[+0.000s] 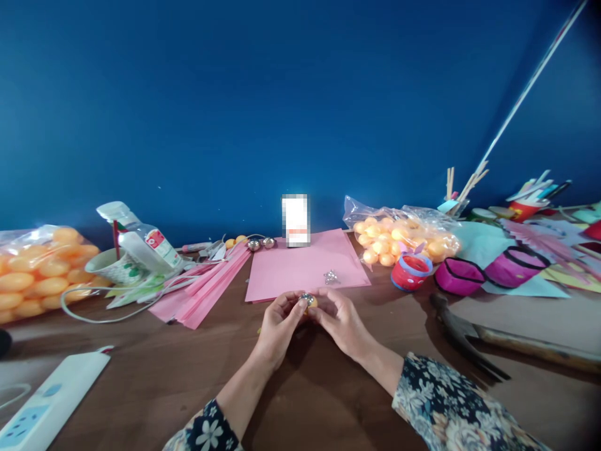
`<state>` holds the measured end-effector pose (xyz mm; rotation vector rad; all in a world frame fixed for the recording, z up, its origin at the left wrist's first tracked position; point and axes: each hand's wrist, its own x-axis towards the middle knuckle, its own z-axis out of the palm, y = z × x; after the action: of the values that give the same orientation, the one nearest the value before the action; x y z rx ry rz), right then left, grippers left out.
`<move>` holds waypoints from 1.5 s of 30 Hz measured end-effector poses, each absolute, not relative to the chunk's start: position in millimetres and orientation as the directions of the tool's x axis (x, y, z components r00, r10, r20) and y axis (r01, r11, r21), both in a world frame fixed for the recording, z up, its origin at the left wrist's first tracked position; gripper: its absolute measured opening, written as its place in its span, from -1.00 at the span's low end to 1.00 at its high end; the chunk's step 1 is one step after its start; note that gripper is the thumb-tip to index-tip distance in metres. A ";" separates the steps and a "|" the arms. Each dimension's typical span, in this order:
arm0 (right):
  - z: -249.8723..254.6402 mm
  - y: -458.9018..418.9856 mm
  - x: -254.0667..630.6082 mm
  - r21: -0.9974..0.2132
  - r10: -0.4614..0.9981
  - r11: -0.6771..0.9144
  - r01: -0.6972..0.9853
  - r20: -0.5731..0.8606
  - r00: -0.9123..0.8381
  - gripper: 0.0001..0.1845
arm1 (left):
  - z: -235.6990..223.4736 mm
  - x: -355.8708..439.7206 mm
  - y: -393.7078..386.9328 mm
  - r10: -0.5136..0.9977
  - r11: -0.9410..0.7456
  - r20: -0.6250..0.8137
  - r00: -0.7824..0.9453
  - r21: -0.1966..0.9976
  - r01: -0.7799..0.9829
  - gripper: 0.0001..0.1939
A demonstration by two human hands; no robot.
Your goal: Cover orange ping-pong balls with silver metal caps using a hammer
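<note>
My left hand point(278, 326) and my right hand point(342, 321) meet over the brown table point(328, 401), just in front of a pink paper sheet point(305, 266). Between their pinched fingertips sits a small orange ball with a silver cap point(308, 301). Both hands have their fingers closed on it. A small silver piece point(331, 276) lies on the pink sheet just beyond my right hand.
Bags of orange balls lie at far left point(37, 269) and right of centre point(404, 237). Pink paper strips point(206, 288), a tipped plastic bottle point(141, 241), a cup point(115, 266), a power strip point(51, 401), a hammer point(474, 335), red point(411, 272) and magenta paper baskets point(488, 269) surround the hands.
</note>
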<state>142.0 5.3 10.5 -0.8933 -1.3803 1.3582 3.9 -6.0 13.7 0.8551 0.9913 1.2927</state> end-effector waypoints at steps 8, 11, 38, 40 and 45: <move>10.4 4.3 141.1 -0.971 0.961 0.035 -0.238 0.097 -0.257 -0.63 | 13.7 3.7 -5.5 0.994 0.102 -0.111 0.004 0.899 -0.426 -0.65; 11.5 5.9 142.1 -0.951 0.971 -0.027 -0.308 0.047 -0.232 -0.66 | 12.1 4.3 -6.0 0.997 0.073 -0.083 -0.004 0.892 -0.447 -0.59; 9.6 9.8 139.2 -0.967 0.959 -0.016 -0.253 0.057 -0.278 -0.53 | 10.7 4.9 -10.2 0.999 0.034 -0.038 -0.014 0.979 -0.201 -0.47; 9.2 10.6 139.6 -0.964 0.963 -0.016 -0.267 0.057 -0.264 -0.53 | 10.6 4.9 -11.2 1.000 0.031 -0.031 0.002 0.983 -0.179 -0.45; 11.1 11.0 139.0 -0.959 0.959 -0.013 -0.282 0.067 -0.275 -0.56 | 14.2 6.2 -12.0 1.000 -0.006 0.008 0.029 0.997 -0.071 -0.37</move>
<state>139.0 11.0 11.1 -0.8259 -1.2035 1.5133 6.2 -12.0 14.2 1.1757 1.1324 1.2261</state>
